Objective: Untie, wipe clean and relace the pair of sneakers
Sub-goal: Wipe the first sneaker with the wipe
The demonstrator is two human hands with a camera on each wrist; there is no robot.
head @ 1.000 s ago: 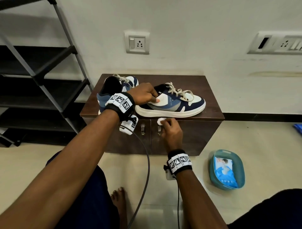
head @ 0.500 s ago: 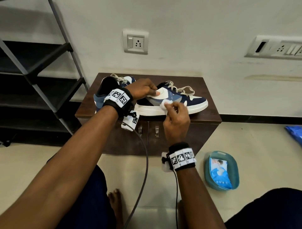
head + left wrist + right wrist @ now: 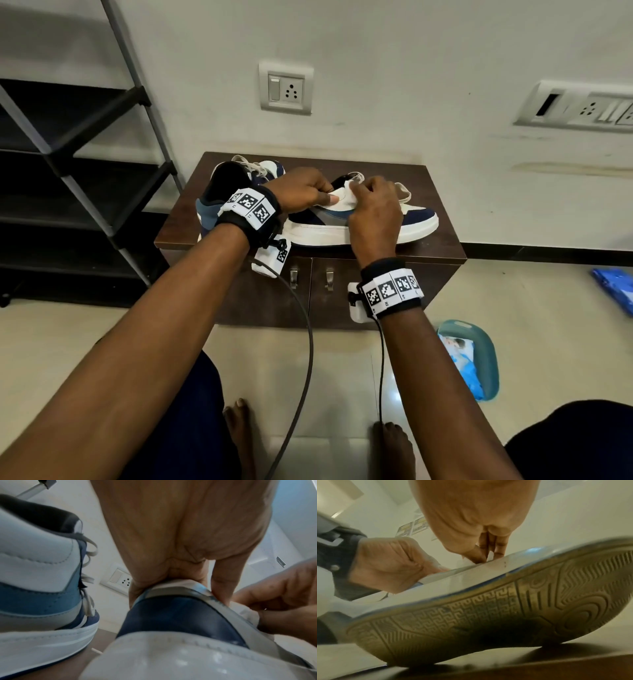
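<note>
Two navy, blue and white sneakers stand on a brown cabinet (image 3: 442, 251). My left hand (image 3: 305, 195) grips the heel collar of the nearer sneaker (image 3: 414, 222), thumb on its white side panel. That sneaker is tilted, so its patterned sole (image 3: 488, 615) shows in the right wrist view. My right hand (image 3: 373, 209) pinches a white wipe (image 3: 349, 193) and holds it against the sneaker's upper side, close to my left thumb. The navy heel (image 3: 180, 615) fills the left wrist view. The other sneaker (image 3: 219, 192) sits behind my left wrist, its laces partly hidden.
A black shoe rack (image 3: 85, 171) stands to the left of the cabinet. On the floor at the right lies a teal tub (image 3: 489, 356) holding a blue wipes pack, with another blue packet (image 3: 616, 291) farther right. My bare feet (image 3: 239, 431) and wrist cables are below the cabinet doors.
My right hand has risen with the wipe from the cabinet's front edge to the sneaker's side and up towards the collar. My left hand has kept its grip on the heel.
</note>
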